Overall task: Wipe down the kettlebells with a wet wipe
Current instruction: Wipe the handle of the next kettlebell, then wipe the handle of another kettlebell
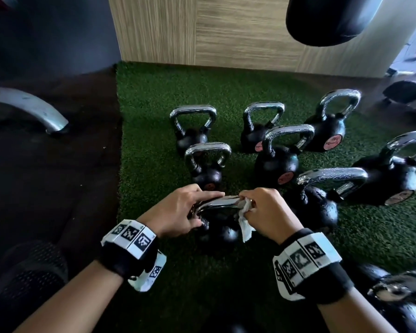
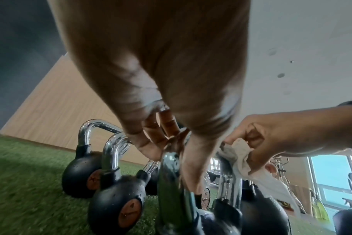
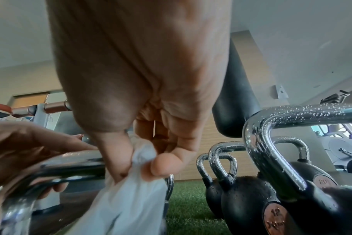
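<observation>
The nearest kettlebell is a black ball with a chrome handle and stands on green turf. My left hand grips the handle's left end, fingers over the top and thumb underneath. My right hand pinches a crumpled white wet wipe against the handle's right end. In the left wrist view my left hand is on the chrome handle, with the wipe to the right. In the right wrist view thumb and fingers of my right hand squeeze the wipe beside the handle.
Several more chrome-handled kettlebells stand on the turf behind and to the right; the closest one is beaded with water. A black punching bag hangs before the wood-panelled wall. A grey machine foot rests on dark floor at left.
</observation>
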Motion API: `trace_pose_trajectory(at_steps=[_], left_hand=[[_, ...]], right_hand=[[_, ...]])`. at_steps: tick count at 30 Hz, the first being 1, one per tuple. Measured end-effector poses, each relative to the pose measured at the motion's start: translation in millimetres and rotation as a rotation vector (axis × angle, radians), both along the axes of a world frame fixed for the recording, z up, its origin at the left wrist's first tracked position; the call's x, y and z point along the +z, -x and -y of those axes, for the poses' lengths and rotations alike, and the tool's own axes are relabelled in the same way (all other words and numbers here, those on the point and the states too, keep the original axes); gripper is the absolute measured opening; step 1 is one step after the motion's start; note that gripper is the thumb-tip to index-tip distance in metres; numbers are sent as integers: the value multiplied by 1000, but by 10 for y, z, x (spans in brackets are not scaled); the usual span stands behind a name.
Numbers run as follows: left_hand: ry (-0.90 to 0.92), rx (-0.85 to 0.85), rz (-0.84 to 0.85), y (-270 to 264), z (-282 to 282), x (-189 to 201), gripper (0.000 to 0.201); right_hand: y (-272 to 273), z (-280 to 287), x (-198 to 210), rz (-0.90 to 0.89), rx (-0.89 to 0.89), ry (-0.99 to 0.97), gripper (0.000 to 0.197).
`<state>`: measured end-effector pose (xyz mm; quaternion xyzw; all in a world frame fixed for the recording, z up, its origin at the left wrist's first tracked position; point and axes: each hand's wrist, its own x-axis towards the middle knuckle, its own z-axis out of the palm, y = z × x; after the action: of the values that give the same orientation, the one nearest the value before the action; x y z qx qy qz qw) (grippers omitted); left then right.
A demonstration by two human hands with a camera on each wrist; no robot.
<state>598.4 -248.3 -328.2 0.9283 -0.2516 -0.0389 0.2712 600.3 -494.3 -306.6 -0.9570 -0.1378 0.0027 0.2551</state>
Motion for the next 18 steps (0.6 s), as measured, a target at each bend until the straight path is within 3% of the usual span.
trace_pose_trajectory(at_steps=[2,5,7,9,10,12,15,18], left_hand=[[70,-30,-13,9,-57,-46,84],[269,-19,-169,-32,-240,-84,77],[400,99,-241,-204,-390,-148,56],[409,275,-219,-481,-487,-256,37],[378,365,-198,-645,-522,-331,38],[305,489,-241,-951,-546,-481,64],[307,512,-403,-1351,-491,-699,105],[316,473,-450,-1630,-372,-865,114]], right_hand=[[-35,69,72,-27,20,-4,23],[-138,230,289,-25,-21,-126,28],[-254,268,464,-31,-47,-238,21],[-426,216,615,-61,-15,-310,18],[-550,156,675,-69,17,-303,17],[-809,4,781,-75,67,-241,19],[-1187,-241,830,-46,107,-149,25],[-1416,-395,762,-13,97,-134,29]])
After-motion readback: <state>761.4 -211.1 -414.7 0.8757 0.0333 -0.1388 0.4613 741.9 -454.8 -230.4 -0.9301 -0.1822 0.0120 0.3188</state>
